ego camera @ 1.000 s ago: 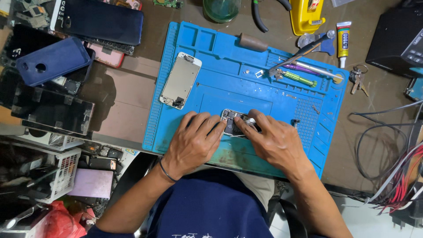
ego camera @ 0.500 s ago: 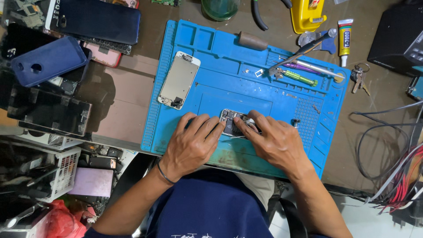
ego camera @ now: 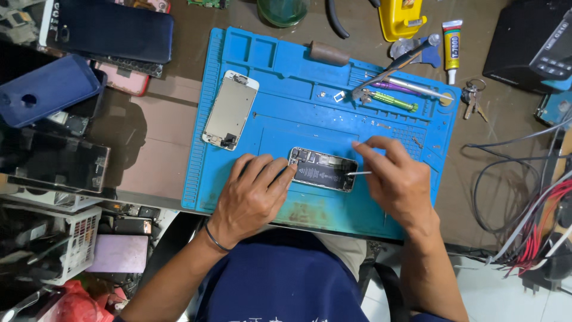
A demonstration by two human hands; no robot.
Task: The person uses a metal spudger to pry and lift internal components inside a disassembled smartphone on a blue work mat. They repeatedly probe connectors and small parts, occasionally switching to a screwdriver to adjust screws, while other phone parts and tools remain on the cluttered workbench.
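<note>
Two hands at an opened phone on a blue mat.

The left hand [ego camera: 253,194] presses its fingertips on the near end of the phone [ego camera: 323,169], fingers together; the right hand [ego camera: 396,179] pinches a thin metal tool [ego camera: 359,173] whose tip meets the phone's other end. The phone lies mid-mat [ego camera: 286,89] (insides showing), a detached screen [ego camera: 230,110] to its left, and screwdrivers [ego camera: 393,92] at the far edge.

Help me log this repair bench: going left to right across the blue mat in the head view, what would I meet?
White detached phone screen panel → left hand → opened phone body with dark battery → right hand pinching a thin metal tool, all on the blue silicone work mat.
</note>
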